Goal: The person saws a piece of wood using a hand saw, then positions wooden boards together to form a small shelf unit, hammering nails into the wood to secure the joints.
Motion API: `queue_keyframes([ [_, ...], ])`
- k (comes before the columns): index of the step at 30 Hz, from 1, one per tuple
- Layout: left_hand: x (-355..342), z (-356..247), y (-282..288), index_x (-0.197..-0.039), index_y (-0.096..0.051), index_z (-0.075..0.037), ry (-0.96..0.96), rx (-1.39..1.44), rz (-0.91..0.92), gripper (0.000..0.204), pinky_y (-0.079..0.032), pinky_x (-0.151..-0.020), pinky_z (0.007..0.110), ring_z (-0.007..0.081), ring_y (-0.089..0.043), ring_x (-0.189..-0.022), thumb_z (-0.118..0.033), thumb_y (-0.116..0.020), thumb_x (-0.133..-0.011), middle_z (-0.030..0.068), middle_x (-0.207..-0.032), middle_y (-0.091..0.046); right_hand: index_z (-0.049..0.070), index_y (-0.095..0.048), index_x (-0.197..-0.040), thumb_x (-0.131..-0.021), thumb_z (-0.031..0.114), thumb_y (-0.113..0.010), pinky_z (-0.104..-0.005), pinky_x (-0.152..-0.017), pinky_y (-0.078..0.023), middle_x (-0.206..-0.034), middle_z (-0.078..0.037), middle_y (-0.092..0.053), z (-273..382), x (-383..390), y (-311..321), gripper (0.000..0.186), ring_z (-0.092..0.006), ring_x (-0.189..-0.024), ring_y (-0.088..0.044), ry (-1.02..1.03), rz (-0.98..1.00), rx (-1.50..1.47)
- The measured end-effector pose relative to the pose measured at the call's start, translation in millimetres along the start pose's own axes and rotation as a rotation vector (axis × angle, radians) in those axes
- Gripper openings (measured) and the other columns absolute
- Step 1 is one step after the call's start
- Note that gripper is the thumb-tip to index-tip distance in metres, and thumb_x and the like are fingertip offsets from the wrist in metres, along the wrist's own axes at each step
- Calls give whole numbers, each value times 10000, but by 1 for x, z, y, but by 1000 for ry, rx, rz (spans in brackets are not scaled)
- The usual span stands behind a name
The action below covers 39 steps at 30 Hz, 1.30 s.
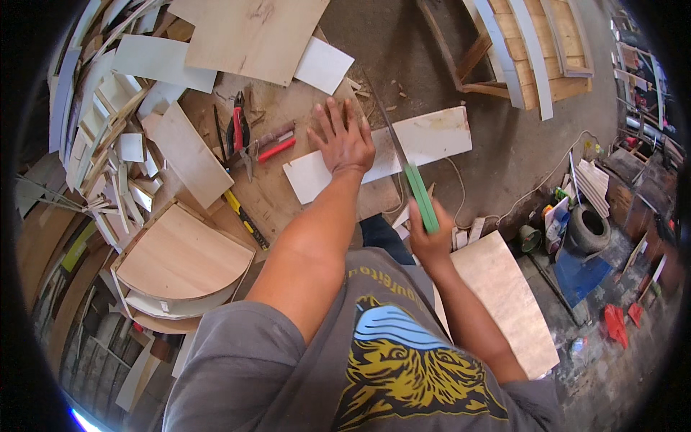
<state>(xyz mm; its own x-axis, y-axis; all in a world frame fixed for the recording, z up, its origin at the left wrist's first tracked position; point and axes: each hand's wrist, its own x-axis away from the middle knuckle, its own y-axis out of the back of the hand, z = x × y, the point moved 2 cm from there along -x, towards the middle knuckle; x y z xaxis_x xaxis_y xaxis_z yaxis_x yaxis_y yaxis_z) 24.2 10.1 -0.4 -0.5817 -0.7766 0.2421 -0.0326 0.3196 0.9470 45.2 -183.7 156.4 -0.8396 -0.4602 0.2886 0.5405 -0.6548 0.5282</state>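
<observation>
A long white board (pixel 435 138) lies across the workbench edge, its right part jutting out over the floor. My left hand (pixel 344 144) presses flat on it, fingers spread. My right hand (pixel 430 232) is wrapped round the green handle of a handsaw (pixel 397 144), a little blurred. The saw's narrow blade crosses the board just right of my left hand, pointing away from me. How deep the blade has cut, I cannot make out. Left of the board lie red-handled pliers (pixel 238 126), a red stick-like piece (pixel 276 149) and a yellow-and-black utility knife (pixel 246 219).
Wood offcuts (pixel 122 165) pile up at the left, by a rounded wooden piece (pixel 183 252). A large plywood sheet (pixel 248 36) covers the bench's far side. Beyond stands a slatted wooden frame (pixel 533 50). A tyre (pixel 589 229) and a thin cable (pixel 547 183) are on the right-hand floor.
</observation>
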Motion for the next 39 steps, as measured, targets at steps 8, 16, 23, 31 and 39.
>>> queue_keyframes([
  [8,6,10,-12,-1657,-315,-223,25,-38,-36,624,-68,-1248,670,358,-44,-1621,-479,-309,-1088,113,-1758,-118,8,-604,-782,-973,275,-739,-429,-554,-473,-619,-190,-594,35,10,17,355,-296,-558,-650,5,49,106],
  [16,5,2,-5,-1658,-311,-214,-9,-6,11,636,-94,-1237,691,382,-32,-1618,-476,-331,-1078,115,-1758,-119,10,-629,-785,-960,303,-747,-467,-585,-490,-674,-219,-627,-4,-65,-26,360,-408,-617,-659,13,-2,84],
  [23,10,7,-8,-1650,-331,-206,8,-15,-34,635,-92,-1235,691,394,-42,-1613,-464,-357,-1071,114,-1756,-128,1,-629,-779,-960,248,-755,-415,-552,-471,-690,-220,-640,4,14,19,331,-359,-583,-645,-34,8,-46],
  [31,0,2,1,-1646,-345,-201,2,23,-4,623,-70,-1236,693,388,-46,-1614,-463,-339,-1081,119,-1756,-124,-12,-649,-828,-992,221,-720,-362,-553,-430,-631,-108,-573,21,10,16,294,-156,-569,-527,-2,43,56],
  [39,9,1,-7,-1651,-332,-210,-33,20,-4,635,-61,-1235,700,401,-42,-1612,-482,-346,-1076,130,-1756,-112,-7,-656,-815,-984,265,-715,-420,-586,-476,-656,-171,-629,0,-54,-22,325,-242,-575,-595,-78,19,53],
])
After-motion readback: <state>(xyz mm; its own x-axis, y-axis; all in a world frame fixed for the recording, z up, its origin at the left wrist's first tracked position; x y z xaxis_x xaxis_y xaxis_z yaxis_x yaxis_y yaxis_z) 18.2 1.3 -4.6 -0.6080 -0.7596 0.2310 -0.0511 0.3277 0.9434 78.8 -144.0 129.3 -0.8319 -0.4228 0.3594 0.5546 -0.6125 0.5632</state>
